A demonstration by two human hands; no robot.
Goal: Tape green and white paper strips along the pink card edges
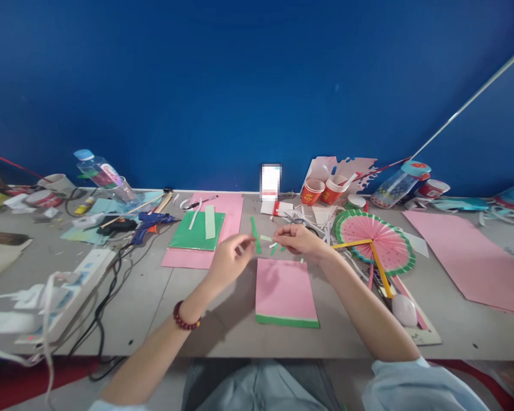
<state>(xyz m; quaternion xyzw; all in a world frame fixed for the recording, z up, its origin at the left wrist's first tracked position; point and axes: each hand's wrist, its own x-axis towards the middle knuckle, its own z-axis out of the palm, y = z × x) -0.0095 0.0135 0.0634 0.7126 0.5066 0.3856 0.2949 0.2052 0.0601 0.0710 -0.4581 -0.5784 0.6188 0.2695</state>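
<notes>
My left hand (233, 254) hovers over the table with thumb and fingers curled together. A narrow green paper strip (253, 226) shows right at its fingertips; whether they grip it or it lies behind them I cannot tell. Opposite, my right hand (300, 240) is closed in a pinch, and what it holds, if anything, is too small to make out. Small green and white scraps (274, 249) are just below its fingertips. Nearer to me, a pink paper sheet (286, 288) with a green band along its near edge lies flat between my forearms.
Green sheets (192, 237) rest on pink paper at left, beside a blue glue gun (152, 224) and a power strip (79, 291). To the right are a watermelon paper fan (368, 228), red paper cups (312, 192) and pink paper (475, 257). A bottle (107, 174) leans far left.
</notes>
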